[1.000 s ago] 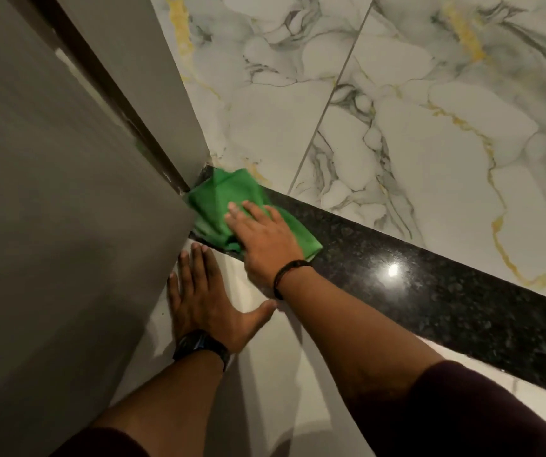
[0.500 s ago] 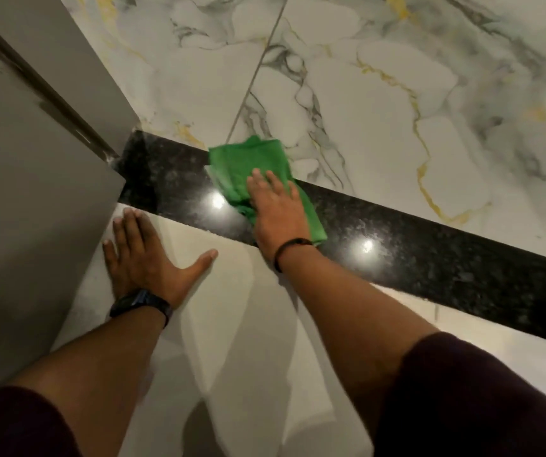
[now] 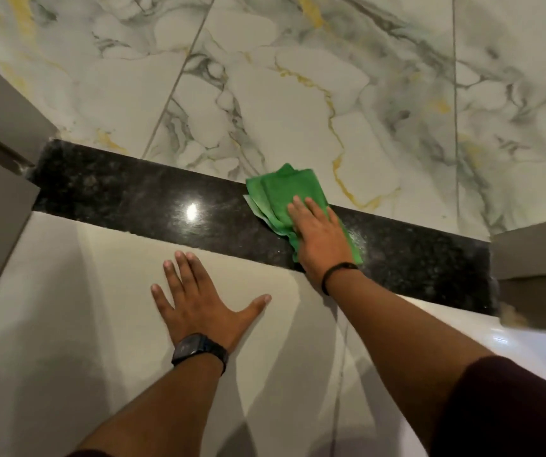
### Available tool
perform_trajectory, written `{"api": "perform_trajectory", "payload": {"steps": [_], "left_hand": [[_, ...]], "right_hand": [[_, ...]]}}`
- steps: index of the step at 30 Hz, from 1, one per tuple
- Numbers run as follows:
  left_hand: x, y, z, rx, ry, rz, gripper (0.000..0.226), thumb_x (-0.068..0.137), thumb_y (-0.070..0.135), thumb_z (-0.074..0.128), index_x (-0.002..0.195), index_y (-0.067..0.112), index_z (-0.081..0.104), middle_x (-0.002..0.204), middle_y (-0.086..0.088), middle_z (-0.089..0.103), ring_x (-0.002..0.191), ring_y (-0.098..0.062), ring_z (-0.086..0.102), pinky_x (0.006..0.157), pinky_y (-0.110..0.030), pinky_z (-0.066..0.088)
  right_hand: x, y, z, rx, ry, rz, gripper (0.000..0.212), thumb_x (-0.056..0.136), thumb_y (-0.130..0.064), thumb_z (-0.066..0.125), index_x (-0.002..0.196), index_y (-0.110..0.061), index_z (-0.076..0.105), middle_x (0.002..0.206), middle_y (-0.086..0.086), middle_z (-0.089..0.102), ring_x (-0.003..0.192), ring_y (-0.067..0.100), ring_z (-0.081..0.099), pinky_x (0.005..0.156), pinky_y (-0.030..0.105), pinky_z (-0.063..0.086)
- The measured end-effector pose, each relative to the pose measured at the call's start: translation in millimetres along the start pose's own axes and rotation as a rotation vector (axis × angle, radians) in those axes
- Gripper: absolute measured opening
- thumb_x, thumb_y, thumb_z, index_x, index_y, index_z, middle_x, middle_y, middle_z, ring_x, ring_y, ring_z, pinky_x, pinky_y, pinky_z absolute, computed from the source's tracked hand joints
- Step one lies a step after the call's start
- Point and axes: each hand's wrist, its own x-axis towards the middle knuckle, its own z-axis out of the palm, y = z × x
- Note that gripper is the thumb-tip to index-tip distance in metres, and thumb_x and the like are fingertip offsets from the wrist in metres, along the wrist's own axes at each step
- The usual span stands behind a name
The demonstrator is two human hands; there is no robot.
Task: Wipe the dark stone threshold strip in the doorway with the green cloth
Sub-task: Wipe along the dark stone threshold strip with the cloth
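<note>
My right hand [image 3: 321, 239] lies flat, fingers together, pressing the folded green cloth [image 3: 281, 192] onto the dark stone strip [image 3: 133, 199] in the doorway; the cloth's far edge overlaps the marble floor [image 3: 298, 110]. My left hand [image 3: 199, 301] rests spread on the pale tile [image 3: 67, 291], holding nothing.

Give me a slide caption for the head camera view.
Right hand presses green cloth on dark threshold strip; left hand braces.

right hand [image 3: 319, 234] flat on green cloth [image 3: 285, 196] | threshold strip [image 3: 133, 199]
</note>
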Motion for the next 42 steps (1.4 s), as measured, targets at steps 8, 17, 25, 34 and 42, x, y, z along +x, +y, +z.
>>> {"api": "perform_trajectory", "payload": {"steps": [8,17,25,34,42], "left_hand": [[-16.8,32.2,4.9,0.008,-0.017,0.009,0.144,0.049,0.104,0.013,0.15,0.005,-0.014,0.162,-0.014,-0.009,0.147,-0.028,-0.013,0.118,-0.052,-0.005],[-30.2,71.5,19.3,-0.003,0.004,0.098,0.142,0.051,0.103,0.018,0.151,0.006,-0.009,0.162,-0.015,-0.005,0.148,-0.031,-0.007,0.118,-0.053,-0.002],[-40.9,85.6,24.7,0.022,-0.005,0.139,0.143,0.051,0.104,0.017,0.151,0.005,-0.01,0.162,-0.014,-0.007,0.148,-0.03,-0.008,0.119,-0.054,-0.001],[-41.9,85.6,27.3,0.016,0.013,0.166,0.141,0.052,0.104,0.017,0.151,0.007,-0.01,0.162,-0.014,-0.006,0.148,-0.031,-0.007,0.119,-0.053,-0.001],[-43.0,84.5,22.8,0.032,-0.025,0.225,0.137,0.053,0.103,0.012,0.152,0.011,-0.011,0.162,-0.011,-0.011,0.147,-0.028,-0.014,0.118,-0.054,-0.005]], "right_hand": [[-66.3,36.5,0.2,-0.021,-0.1,-0.344,0.069,0.08,0.002,0.049,0.143,-0.016,0.031,0.153,0.002,0.03,0.142,0.02,0.02,0.115,0.042,0.005],[-124.0,162.4,-44.3,0.073,0.226,0.225,0.048,0.086,0.006,0.045,0.133,-0.005,0.048,0.142,0.015,0.045,0.134,0.032,0.038,0.106,0.057,0.03],[-161.1,152.5,-30.2,0.014,0.045,0.089,0.062,0.081,0.013,0.052,0.138,-0.007,0.041,0.146,0.012,0.04,0.137,0.029,0.032,0.111,0.051,0.021],[-156.4,158.2,-33.1,0.09,0.229,0.453,0.045,0.094,0.0,0.04,0.138,-0.009,0.041,0.149,0.011,0.037,0.14,0.025,0.026,0.115,0.049,0.017],[-201.7,110.4,-20.0,0.027,-0.015,0.226,0.061,0.086,0.0,0.042,0.144,-0.011,0.028,0.153,0.008,0.029,0.142,0.018,0.013,0.115,0.044,0.008]]}}
